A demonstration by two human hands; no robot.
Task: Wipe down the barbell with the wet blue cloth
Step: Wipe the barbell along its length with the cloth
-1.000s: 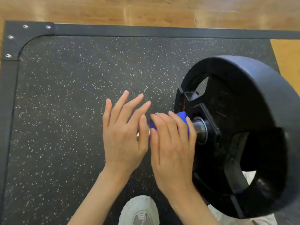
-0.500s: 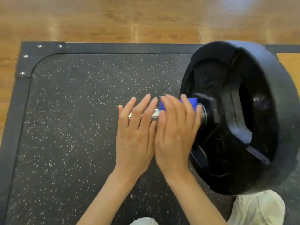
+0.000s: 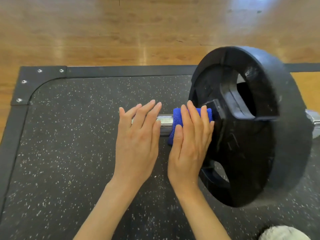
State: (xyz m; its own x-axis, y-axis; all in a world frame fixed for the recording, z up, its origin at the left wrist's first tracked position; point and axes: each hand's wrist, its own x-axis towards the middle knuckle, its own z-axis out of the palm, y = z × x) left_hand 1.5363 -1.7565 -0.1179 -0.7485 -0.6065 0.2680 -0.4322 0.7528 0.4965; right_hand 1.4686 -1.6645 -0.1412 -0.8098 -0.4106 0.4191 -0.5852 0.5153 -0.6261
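The barbell (image 3: 165, 119) lies across a black speckled rubber mat (image 3: 72, 144), its shiny steel sleeve showing only as a short stretch between the two hands. The blue cloth (image 3: 176, 116) is draped over that sleeve, right up against the inner face of the big black weight plate (image 3: 256, 129), with one corner hanging down on the near side of the bar.

The right hand (image 3: 189, 144) lies flat on the cloth, fingers straight and close together, pressing it onto the bar; the fingertips reach past the far side of the sleeve, and the little finger sits next to the plate's hub. The left hand (image 3: 137, 139) rests beside it, also flat with fingers straight and slightly fanned, laid over the bare outer end of the sleeve, touching metal rather than cloth. The two hands are near each other but apart, with bare steel between them.

Beyond the plate, another stretch of the bar juts out at the right edge. Wooden floor (image 3: 121, 32) lies past the mat's bolted border.
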